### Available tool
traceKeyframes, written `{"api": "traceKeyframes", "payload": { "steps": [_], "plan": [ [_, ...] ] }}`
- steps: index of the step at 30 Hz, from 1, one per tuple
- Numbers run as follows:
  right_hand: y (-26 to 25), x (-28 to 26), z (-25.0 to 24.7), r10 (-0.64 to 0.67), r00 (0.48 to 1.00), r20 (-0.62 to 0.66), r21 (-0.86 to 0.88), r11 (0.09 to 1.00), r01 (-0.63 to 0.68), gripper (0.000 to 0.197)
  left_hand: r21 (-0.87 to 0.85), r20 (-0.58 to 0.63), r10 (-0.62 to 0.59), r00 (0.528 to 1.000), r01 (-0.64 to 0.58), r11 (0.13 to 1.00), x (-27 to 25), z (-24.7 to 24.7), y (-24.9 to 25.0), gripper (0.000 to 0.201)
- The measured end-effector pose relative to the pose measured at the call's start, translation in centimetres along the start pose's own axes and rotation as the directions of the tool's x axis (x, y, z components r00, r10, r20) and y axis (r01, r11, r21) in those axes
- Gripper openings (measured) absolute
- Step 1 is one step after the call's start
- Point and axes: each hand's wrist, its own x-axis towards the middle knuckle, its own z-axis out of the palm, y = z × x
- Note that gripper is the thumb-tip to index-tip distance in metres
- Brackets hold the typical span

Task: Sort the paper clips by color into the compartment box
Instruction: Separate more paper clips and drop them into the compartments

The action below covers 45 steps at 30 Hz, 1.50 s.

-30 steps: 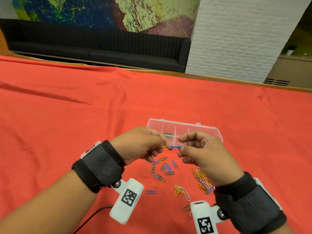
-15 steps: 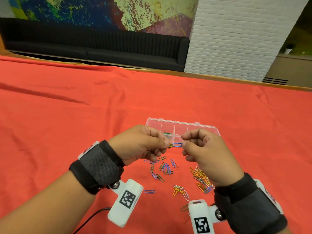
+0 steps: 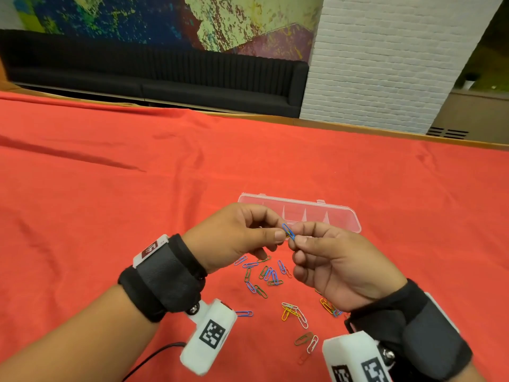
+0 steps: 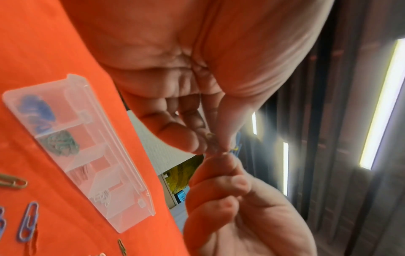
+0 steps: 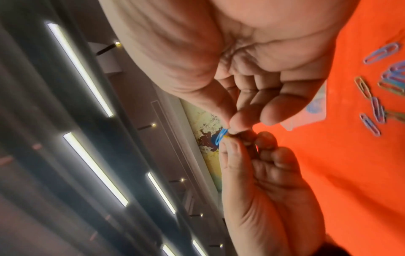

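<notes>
Working over a red-covered bench point(image 3: 110, 216), with a clear compartment box point(image 3: 297, 198) lying on it just beyond both hands, stretching left to right across the far side of the work. Holding the left hand point(image 3: 234, 238) and the right hand point(image 3: 338, 266) raised above the cloth, fingertips meeting between the box and the loose clips point(image 3: 264, 277) scattered on the near side. Pinching a blue clip point(image 3: 288, 231) in the right thumb and forefinger by its near-right end, keeping its long axis slanted up toward the far left, roughly pointing at the box. Pinching what looks like a yellow clip point(image 5: 225, 136) in the curled left fingertips, showing only a sliver of it right against the blue one; probably pulling the two apart, though not possible to tell whether hooked together or merely touching. Judging from the left wrist view, needing the end compartment already holding blue clips, next to the green one, likely at the left end of the box and partly hidden behind the left hand in the head view. Judging the box about equally near both hands, so calling for a short reach forward and leftward with the right hand to drop the blue clip.
</notes>
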Motion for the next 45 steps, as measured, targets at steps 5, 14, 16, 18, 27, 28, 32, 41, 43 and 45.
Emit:
{"api": "traceKeyframes", "payload": {
  "steps": [5,14,16,18,27,28,32,41,43,45],
  "plan": [
    [-0.2,-0.3,-0.1,0.042,0.998,0.042,0.013,0.999,-0.042,0.026,0.084,0.032,0.059,0.998,-0.062,0.995,0.0,0.1,0.4,0.014],
    [-0.3,-0.8,-0.2,0.037,0.999,0.032,-0.093,0.995,-0.034,0.019,0.140,0.037,0.064,0.997,-0.069,0.988,-0.1,0.0,0.3,0.012],
    [-0.4,-0.9,-0.2,0.066,0.996,0.056,-0.070,0.996,-0.062,0.020,0.155,0.034,0.088,0.996,-0.093,0.984,-0.1,0.2,0.4,0.013],
    [-0.5,-0.9,-0.3,0.083,0.994,0.072,-0.056,0.995,-0.080,0.022,0.154,0.038,0.091,0.995,-0.096,0.983,-0.1,0.2,0.4,0.015],
    [-0.7,-1.1,0.1,0.079,0.994,0.068,-0.025,0.997,-0.078,0.024,0.150,0.018,0.108,0.994,-0.110,0.983,-0.3,-0.3,0.7,0.019],
    [-0.7,-1.2,0.3,0.073,0.995,0.062,-0.018,0.997,-0.072,0.020,0.137,0.003,0.118,0.993,-0.117,0.984,-0.3,-0.2,0.6,0.017],
    [-0.9,-1.3,0.9,0.047,0.998,0.039,0.023,0.999,-0.048,0.016,0.108,-0.007,0.150,0.989,-0.149,0.983,-0.3,0.4,0.5,0.013],
    [-0.8,-1.4,1.0,-0.039,0.999,0.004,-0.129,0.991,0.039,0.040,0.376,-0.062,0.245,0.968,-0.205,0.904,-0.5,0.7,0.4,0.009],
    [-0.7,-1.5,1.1,-0.074,0.997,-0.021,-0.142,0.987,0.070,0.039,0.413,-0.079,0.265,0.961,-0.210,0.886,-0.6,1.1,0.3,0.006],
    [-0.5,-1.5,1.0,-0.112,0.994,-0.022,-0.147,0.983,0.107,0.040,0.447,-0.086,0.292,0.953,-0.225,0.866,-0.5,1.4,0.4,0.006]
  ]
}}
